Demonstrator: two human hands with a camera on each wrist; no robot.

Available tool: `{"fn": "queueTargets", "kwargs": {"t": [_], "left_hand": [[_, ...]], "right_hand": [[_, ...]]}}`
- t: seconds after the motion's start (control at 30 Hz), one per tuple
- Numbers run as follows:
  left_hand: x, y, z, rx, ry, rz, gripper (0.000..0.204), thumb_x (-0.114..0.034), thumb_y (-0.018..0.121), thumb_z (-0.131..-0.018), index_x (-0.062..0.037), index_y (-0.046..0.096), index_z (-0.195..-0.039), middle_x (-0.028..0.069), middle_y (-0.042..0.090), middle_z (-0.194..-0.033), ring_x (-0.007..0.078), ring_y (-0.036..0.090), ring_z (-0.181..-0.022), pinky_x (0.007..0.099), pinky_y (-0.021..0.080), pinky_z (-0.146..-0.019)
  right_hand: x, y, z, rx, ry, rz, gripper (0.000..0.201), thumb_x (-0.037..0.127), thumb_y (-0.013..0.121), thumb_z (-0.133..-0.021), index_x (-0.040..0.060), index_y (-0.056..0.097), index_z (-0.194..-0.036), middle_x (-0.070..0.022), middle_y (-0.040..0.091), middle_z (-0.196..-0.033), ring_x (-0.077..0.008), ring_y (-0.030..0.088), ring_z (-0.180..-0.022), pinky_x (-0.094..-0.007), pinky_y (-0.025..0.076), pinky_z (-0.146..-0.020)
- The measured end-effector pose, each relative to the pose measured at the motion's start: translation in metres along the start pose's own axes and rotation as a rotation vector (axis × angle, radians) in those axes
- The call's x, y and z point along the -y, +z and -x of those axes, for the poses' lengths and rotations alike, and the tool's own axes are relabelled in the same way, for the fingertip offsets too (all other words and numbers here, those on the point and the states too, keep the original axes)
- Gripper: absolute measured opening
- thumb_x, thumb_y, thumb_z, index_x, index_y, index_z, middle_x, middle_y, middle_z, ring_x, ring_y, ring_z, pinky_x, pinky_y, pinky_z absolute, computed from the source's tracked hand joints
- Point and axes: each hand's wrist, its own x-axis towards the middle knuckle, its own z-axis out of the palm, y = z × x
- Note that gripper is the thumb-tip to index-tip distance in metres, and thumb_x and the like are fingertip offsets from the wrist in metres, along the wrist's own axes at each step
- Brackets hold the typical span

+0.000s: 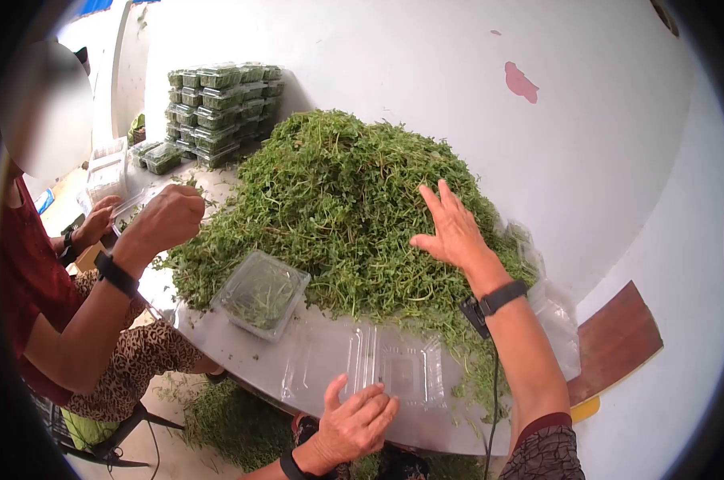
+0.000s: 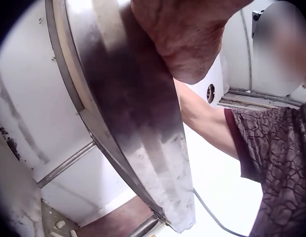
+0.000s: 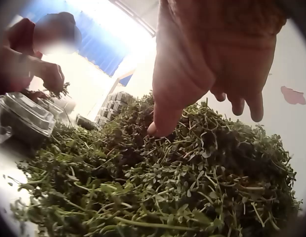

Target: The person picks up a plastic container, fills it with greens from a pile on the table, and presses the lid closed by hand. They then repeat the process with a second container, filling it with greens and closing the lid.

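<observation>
A big heap of leafy green stems [image 1: 354, 208] covers much of the metal table. Over its right side reaches my right hand [image 1: 454, 232], fingers spread and thumb apart, holding nothing; the right wrist view shows this hand [image 3: 217, 64] above the leaves [image 3: 158, 182]. My left hand [image 1: 354, 424] is at the table's front edge, fingers loosely bent, nothing in them. Just beyond it an unfolded clear plastic clamshell box [image 1: 366, 364] lies flat and bare. To its left stands another clear box [image 1: 263, 294] with a few greens inside.
Filled boxes [image 1: 218, 112] are stacked at the back left against the wall. On the left another person [image 1: 50, 304] sits, one hand [image 1: 166, 220] raised by the heap. Loose greens [image 1: 234, 424] lie on the floor below. A reddish-brown board [image 1: 618, 340] leans at the right.
</observation>
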Motion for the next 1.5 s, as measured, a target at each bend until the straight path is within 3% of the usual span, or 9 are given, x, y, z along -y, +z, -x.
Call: {"fn": "queueTargets", "kwargs": {"t": [0.3,0.43,0.47,0.57,0.7,0.77,0.97,1.23,1.5], "left_hand": [[-0.004,-0.007,-0.004,-0.043,0.003,0.058,0.024,-0.01,0.064,-0.074,-0.0056,0.065,-0.097,0.0051,0.065,-0.093,0.0211,0.063,-0.099,0.0548,0.028,-0.104],[-0.003,-0.006,-0.003,-0.057,0.012,0.058,0.023,-0.01,0.062,-0.073,-0.0064,0.066,-0.095,0.0044,0.065,-0.092,0.021,0.063,-0.099,0.0538,0.027,-0.104],[-0.003,-0.006,-0.003,-0.053,0.01,0.061,0.023,-0.01,0.062,-0.073,-0.0064,0.066,-0.095,0.0044,0.065,-0.092,0.021,0.063,-0.099,0.0538,0.027,-0.104],[-0.004,-0.007,-0.004,-0.041,0.011,0.054,0.023,-0.011,0.062,-0.073,-0.0066,0.066,-0.095,0.0044,0.065,-0.092,0.0205,0.063,-0.099,0.0534,0.027,-0.105],[0.001,-0.007,-0.001,-0.037,0.032,0.053,0.024,-0.012,0.062,-0.074,-0.0059,0.066,-0.097,0.0052,0.065,-0.093,0.0204,0.063,-0.1,0.0532,0.026,-0.105],[0.003,-0.005,0.0,0.03,0.014,0.028,0.037,-0.005,0.06,-0.061,-0.0129,0.07,-0.096,-0.0036,0.065,-0.082,0.0136,0.063,-0.091,0.0507,0.021,-0.108],[0.005,-0.002,-0.003,-0.017,0.019,0.089,0.037,-0.005,0.058,-0.058,-0.0083,0.068,-0.094,-0.0004,0.063,-0.079,0.0174,0.063,-0.09,0.0523,0.023,-0.107],[0.006,-0.001,-0.009,-0.04,0.019,0.138,0.038,0.001,0.061,-0.058,-0.0064,0.066,-0.095,0.0027,0.061,-0.081,0.0213,0.062,-0.09,0.0525,0.028,-0.105],[-0.007,-0.01,-0.024,-0.121,0.089,0.017,0.035,0.001,0.061,-0.062,-0.0088,0.066,-0.095,0.0006,0.06,-0.086,0.0208,0.06,-0.097,0.0532,0.023,-0.108]], "right_hand": [[0.002,0.027,-0.089,0.077,0.153,0.063,0.099,0.037,0.083,-0.068,0.0238,0.025,-0.148,-0.0194,0.013,-0.155,-0.0469,0.03,-0.134,-0.0613,0.036,-0.104],[-0.007,0.044,-0.098,0.023,0.124,0.125,0.074,0.018,0.078,-0.071,0.02,0.043,-0.135,-0.0197,0.044,-0.132,-0.0434,0.051,-0.113,-0.0546,0.048,-0.094],[-0.011,0.041,-0.097,0.089,0.13,0.038,0.075,0.005,0.074,-0.071,0.0183,0.042,-0.137,-0.0239,0.043,-0.133,-0.0491,0.044,-0.12,-0.0566,0.045,-0.097],[-0.024,0.042,-0.089,0.057,0.075,0.084,0.069,-0.002,0.068,-0.069,0.0167,0.046,-0.132,-0.0239,0.049,-0.121,-0.0463,0.051,-0.108,-0.0559,0.048,-0.088],[-0.036,0.027,-0.059,-0.024,0.008,0.109,0.06,0.002,0.071,-0.069,0.0169,0.054,-0.124,-0.0187,0.053,-0.11,-0.04,0.056,-0.102,-0.0499,0.053,-0.086],[-0.036,0.013,-0.039,-0.022,0.058,0.123,0.057,-0.004,0.068,-0.068,0.0147,0.056,-0.121,-0.018,0.054,-0.105,-0.0389,0.056,-0.101,-0.0493,0.054,-0.084],[-0.073,-0.016,0.044,-0.038,0.003,0.131,0.055,-0.014,0.058,-0.061,0.0084,0.057,-0.111,-0.0174,0.053,-0.1,-0.0382,0.056,-0.096,-0.0448,0.049,-0.083],[-0.086,-0.013,0.166,0.185,0.022,0.209,0.049,-0.009,0.057,-0.068,0.0106,0.063,-0.113,-0.0156,0.055,-0.123,-0.0357,0.055,-0.107,-0.0459,0.047,-0.087],[-0.065,-0.039,0.231,0.098,0.291,0.048,0.027,-0.008,0.051,-0.069,0.0031,0.068,-0.086,-0.0179,0.065,-0.086,-0.0374,0.062,-0.081,-0.0416,0.051,-0.073]]}}
